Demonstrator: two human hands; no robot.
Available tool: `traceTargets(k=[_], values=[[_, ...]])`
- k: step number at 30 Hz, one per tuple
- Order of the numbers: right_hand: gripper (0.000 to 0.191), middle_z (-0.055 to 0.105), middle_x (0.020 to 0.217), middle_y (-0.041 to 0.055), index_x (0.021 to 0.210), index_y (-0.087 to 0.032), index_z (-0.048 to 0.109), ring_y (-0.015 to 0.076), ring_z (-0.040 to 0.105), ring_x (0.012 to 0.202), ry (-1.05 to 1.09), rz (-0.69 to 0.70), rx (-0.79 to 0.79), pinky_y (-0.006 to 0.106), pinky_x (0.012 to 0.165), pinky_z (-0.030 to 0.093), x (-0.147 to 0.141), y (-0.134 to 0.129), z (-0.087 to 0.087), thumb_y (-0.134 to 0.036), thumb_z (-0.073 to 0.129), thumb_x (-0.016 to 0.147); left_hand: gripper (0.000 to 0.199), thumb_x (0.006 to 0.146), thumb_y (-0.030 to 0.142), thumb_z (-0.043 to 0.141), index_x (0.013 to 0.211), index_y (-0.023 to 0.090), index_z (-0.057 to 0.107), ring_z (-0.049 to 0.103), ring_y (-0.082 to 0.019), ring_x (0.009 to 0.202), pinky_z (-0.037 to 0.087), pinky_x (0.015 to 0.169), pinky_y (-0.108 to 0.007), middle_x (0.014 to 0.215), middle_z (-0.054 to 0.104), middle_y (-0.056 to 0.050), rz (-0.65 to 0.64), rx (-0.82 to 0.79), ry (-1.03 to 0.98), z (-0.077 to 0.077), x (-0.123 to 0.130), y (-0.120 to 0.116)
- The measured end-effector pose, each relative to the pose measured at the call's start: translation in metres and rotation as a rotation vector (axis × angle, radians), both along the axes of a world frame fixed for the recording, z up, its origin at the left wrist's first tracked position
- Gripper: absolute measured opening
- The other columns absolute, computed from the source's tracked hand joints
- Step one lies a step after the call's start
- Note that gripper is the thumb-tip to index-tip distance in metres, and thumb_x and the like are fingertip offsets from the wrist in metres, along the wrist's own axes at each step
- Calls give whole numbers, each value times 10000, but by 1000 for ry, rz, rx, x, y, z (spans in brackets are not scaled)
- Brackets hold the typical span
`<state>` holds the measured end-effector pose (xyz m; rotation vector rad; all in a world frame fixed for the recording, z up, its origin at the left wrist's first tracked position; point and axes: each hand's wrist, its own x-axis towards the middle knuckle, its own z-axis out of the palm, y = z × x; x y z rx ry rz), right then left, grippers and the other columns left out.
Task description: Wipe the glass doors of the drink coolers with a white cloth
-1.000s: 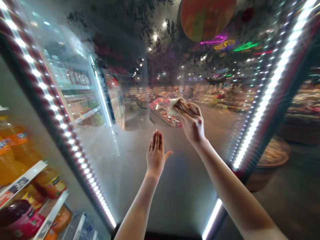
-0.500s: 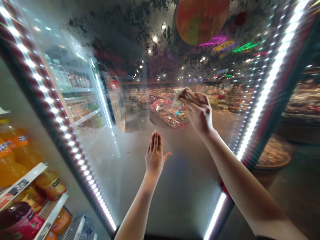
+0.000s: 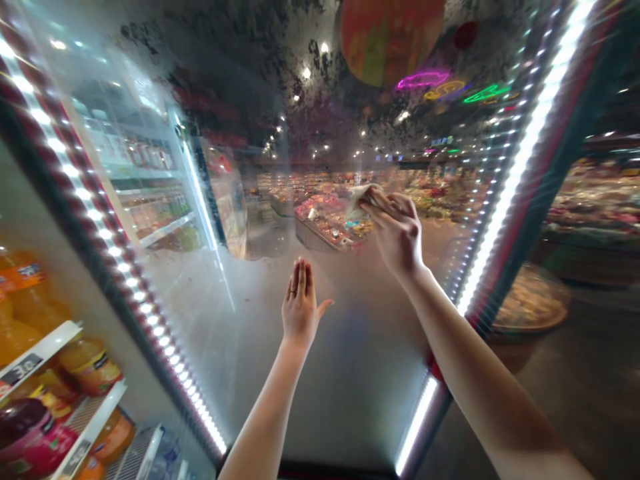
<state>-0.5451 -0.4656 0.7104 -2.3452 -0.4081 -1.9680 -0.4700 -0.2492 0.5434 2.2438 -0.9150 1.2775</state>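
In front of me is a large glass door [image 3: 345, 347], fogged in its lower part and showing the shop through its upper part. My left hand [image 3: 300, 303] lies flat against the fogged area, fingers straight and together, thumb out to the side, a ring on one finger. Higher and to the right, my right hand [image 3: 397, 230] grips a pale cloth [image 3: 361, 195] that is bunched under the fingers at the glass. Part of the cloth is hidden behind the fingers.
Bright LED strips run along the left frame [image 3: 125, 267] and the right frame [image 3: 520, 180] of the door. Shelves [image 3: 95, 413] of orange and red drink bottles stand at the lower left. A round basket [image 3: 530, 300] sits beyond the right frame.
The view has shifted slightly, so the scene sits a little further left. My right hand with the cloth is slightly lower on the glass; my left hand stays flat.
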Motion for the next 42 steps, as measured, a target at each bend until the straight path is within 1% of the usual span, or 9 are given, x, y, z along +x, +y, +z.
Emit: traceTargets(k=[2,5,10,17,21,25,32,38,42], values=[[582,777,1408,16,1486,-407,691,271,692,1309,7,16,-23,480,1103,635,6,9,2,-56,562,1040,1424,888,394,890,1708,153,-248,329,-366,1649,423,1322,-495,1771,305,-263,11,-27,10,2,-6,-2],[594,761,1440,27,1505,-386,674,261,693,1328,97,33,-145,458,1094,639,3,15,-13,-44,576,1031,1373,919,348,865,1715,155,-238,343,-348,1646,436,1314,-493,1768,317,-255,-8,-48,10,7,-19,-10],[607,751,1453,13,1488,-406,684,266,700,1329,143,18,-204,474,1089,650,-22,-14,-39,-39,602,1012,1345,939,388,841,1718,141,-227,328,-314,1651,425,1322,-460,1773,313,-231,-108,21,3,18,-36,-38],[566,789,1380,14,1468,-409,700,270,723,1259,-47,1,-9,510,1091,650,-17,-22,-8,-64,580,1036,1296,933,423,842,1744,148,-130,290,-300,1664,388,1342,-457,1785,280,-202,-121,114,49,21,-34,-67],[623,766,1428,14,1493,-396,684,275,686,1331,81,36,-120,505,1106,645,-23,-20,-16,-16,579,1011,1328,908,439,864,1740,130,-124,295,-308,1662,381,1344,-471,1779,290,-216,-101,116,36,17,-30,-66],[597,778,1407,1,1455,-388,714,269,684,1336,91,-20,-167,512,1109,646,-42,-43,-26,-13,596,1006,1302,910,460,860,1752,133,-77,291,-309,1663,372,1347,-458,1778,296,-212,-93,122,35,15,-28,-63],[537,802,1346,-22,1432,-416,726,274,690,1318,-91,-16,-69,511,1080,666,-31,-43,-2,-71,593,1042,1279,912,471,857,1764,148,-41,289,-325,1662,361,1351,-477,1783,280,-218,-61,126,54,15,-29,-62],[610,779,1397,-28,1471,-440,692,273,683,1342,123,4,-218,510,1094,664,-46,-46,-30,-40,596,1021,1218,929,476,840,1772,137,28,285,-314,1666,355,1355,-461,1784,282,-213,-57,111,50,15,-32,-60],[514,770,1420,9,1429,-386,739,328,677,1333,-8,-87,-86,591,1134,615,-54,-66,-33,-94,653,1015,1262,921,482,845,1766,146,-30,293,-313,1662,365,1351,-458,1783,284,-206,-62,121,61,13,-33,-61]])
